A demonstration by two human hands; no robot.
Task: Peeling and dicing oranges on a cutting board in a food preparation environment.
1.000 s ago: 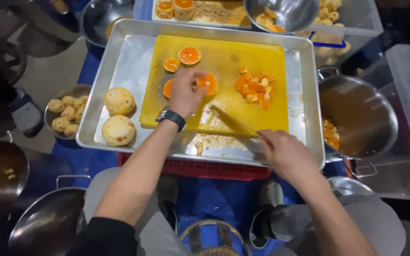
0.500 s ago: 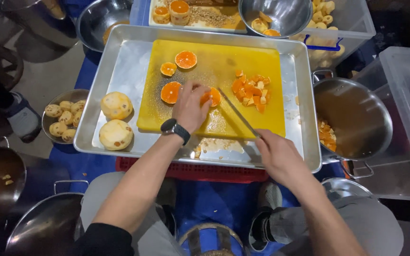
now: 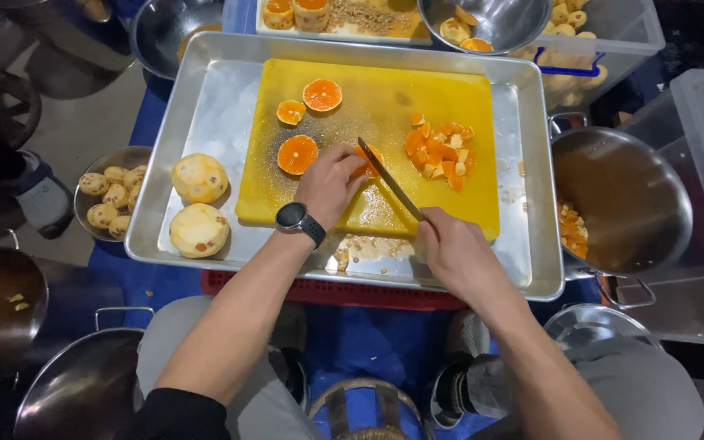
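Two bare hands work over a yellow plastic cutting board [image 3: 385, 106] set inside a broad, shallow metal tray [image 3: 205, 114] with a dull brushed finish. Left hand [image 3: 329, 183], a black round-faced watch [image 3: 295, 217] at the wrist, is curled down with fingers closed over an orange fruit piece [image 3: 371, 156] near the board's middle; only a sliver of orange flesh shows past the fingertips. Right hand [image 3: 459, 254] is wrapped tight round the handle of a knife [image 3: 390, 179], its narrow dark blade slanting up and left, the tip just beside the held piece.

On the board lie three round orange halves: one [image 3: 297, 154] just left of the left hand, a smaller one [image 3: 290, 112] and another [image 3: 322, 94] farther up, cut faces upward. A heap of diced orange chunks [image 3: 440, 153] sits to the right of the blade. Pale crumbly scraps [image 3: 366, 247] lie on the tray at the board's near edge.

Two peeled whole fruits [image 3: 199, 204], pale yellow and pithy, rest on the tray's left side. A small metal bowl [image 3: 91, 167] of smaller peeled fruits stands beyond the tray's left rim. A deep steel pot [image 3: 621, 195] at the right holds some diced pieces.
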